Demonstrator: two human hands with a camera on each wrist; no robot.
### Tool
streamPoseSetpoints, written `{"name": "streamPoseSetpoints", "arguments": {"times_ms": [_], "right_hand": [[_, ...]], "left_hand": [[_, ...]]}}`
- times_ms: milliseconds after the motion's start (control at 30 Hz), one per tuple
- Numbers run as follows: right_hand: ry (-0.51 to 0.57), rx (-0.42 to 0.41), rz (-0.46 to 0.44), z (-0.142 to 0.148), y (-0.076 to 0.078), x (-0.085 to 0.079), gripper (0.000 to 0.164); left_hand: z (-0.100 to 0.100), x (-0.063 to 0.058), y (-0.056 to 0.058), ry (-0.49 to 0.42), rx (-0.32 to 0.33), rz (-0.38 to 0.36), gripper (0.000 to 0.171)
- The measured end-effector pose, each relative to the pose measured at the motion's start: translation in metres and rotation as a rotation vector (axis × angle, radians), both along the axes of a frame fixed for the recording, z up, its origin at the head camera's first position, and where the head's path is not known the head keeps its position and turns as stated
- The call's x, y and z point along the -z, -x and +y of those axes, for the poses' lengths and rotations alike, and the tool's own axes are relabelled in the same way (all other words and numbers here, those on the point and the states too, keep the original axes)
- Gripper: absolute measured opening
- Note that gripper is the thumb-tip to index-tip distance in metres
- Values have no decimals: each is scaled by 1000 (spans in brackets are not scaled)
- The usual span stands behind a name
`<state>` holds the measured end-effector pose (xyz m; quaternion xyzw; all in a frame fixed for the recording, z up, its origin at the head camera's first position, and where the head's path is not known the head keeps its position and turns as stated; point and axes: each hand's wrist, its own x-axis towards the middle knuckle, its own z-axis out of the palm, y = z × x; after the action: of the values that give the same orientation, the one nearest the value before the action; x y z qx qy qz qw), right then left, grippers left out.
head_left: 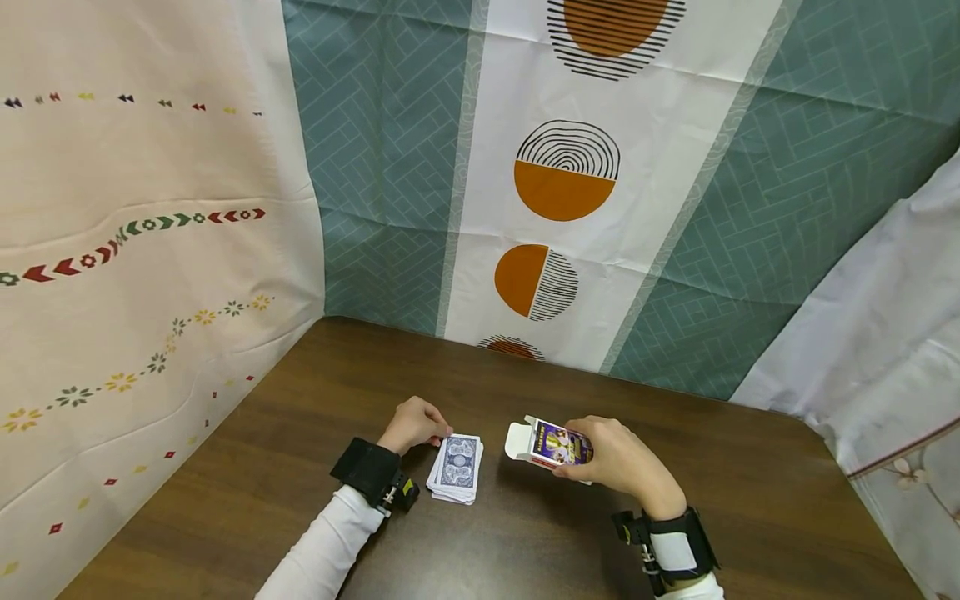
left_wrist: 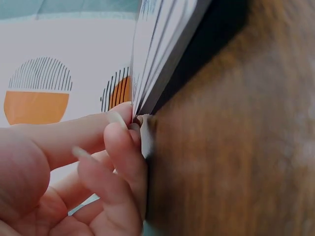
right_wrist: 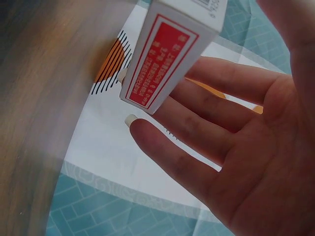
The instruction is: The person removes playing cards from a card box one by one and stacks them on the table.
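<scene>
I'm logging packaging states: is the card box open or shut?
Open. In the head view, the card box has its white flap sticking out at the end facing the card stack.

The left hand (left_wrist: 101, 183) apparently pinches the card stack (left_wrist: 160, 49).

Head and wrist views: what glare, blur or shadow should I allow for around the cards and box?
Head: pale sheen on the table, below the cards in the image; left wrist: table grain blurred, dark patch beside the cards, perhaps shadow; right wrist: white lettering on the box soft, hard to read, table soft at left.
</scene>
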<state>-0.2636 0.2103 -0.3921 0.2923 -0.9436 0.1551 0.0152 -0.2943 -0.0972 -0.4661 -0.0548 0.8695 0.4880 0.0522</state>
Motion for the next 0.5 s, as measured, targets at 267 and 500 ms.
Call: {"name": "streamPoseSetpoints", "arguments": {"times_ms": [267,500], "right_hand": [[0,7,-6,0,0,0,56],[-1,1,1,0,-1,-2,57]], "left_hand": [[-1,-1,0,37,23,4,7],[7,-16,-8,154,45,166,13]]}}
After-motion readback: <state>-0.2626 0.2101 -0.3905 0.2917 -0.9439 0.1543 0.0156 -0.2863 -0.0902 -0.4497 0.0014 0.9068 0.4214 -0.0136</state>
